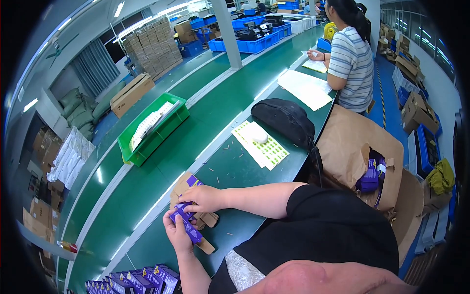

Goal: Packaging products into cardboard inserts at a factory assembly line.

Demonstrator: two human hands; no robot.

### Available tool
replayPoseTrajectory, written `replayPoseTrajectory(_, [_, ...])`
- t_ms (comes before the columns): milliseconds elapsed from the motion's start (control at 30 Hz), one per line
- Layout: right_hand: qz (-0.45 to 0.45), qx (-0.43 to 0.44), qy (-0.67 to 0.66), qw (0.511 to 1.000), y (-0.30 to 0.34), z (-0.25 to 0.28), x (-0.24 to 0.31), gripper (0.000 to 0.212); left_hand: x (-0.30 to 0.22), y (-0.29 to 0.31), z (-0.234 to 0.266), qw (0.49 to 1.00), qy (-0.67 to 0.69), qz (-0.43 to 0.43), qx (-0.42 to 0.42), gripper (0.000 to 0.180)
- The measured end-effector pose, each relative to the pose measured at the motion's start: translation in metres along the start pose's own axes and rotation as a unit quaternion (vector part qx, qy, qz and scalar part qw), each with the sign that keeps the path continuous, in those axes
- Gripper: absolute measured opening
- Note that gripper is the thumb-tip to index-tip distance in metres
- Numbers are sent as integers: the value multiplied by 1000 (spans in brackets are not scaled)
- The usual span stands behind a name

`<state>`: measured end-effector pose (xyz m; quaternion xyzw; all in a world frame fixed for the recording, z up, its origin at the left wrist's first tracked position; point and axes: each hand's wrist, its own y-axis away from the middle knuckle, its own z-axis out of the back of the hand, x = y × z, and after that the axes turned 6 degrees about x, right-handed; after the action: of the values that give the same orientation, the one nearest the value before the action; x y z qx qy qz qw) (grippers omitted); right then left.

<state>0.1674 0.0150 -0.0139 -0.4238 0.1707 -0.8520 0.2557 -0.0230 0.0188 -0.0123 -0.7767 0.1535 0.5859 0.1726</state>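
Observation:
A partly formed purple carton (192,229) is between my hands over the green bench. My left hand (178,236) wraps its near side, with the thumb on the purple panel. My right hand (203,198) bends its fingers over the carton's far end; the fingertips are partly hidden. Under and around it lie flat cartons (180,188) with brown undersides, some showing purple edges. Close to my left forearm, at the lower edge, stand several purple boxes (139,280) in a row.
A green bin (128,156) with white pieces stands across the bench. To the right lie a sticker sheet (274,156), a white mouse-shaped object (258,134) and a black bag (286,117). A large brown carton (360,130) holds purple boxes beside me. A co-worker (350,63) sits farther along.

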Motion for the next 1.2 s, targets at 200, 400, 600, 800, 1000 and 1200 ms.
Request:
replayPoseTrajectory(200, [29,33,32,998,1,0,-1,21,-1,4,-8,998,-56,-41,-2,20])
replayPoseTrajectory(400, [96,-54,99,989,4,-3,3,17,-3,2,-6,999,-19,-27,0,20])
replayPoseTrajectory(600, [122,-142,149,971,1,-8,11,13,-4,5,-9,999,-19,-43,-13,22])
replayPoseTrajectory(800, [74,-128,-13,989,-1,-6,8,12,12,2,0,993,-76,-79,-35,25])
replayPoseTrajectory(1000, [-10,-82,-78,994,2,2,15,9,4,0,-3,990,-94,-109,-6,26])
replayPoseTrajectory(1200, [-186,-5,-366,912,-1,-1,9,25,3,-2,5,912,-318,-259,25,29])
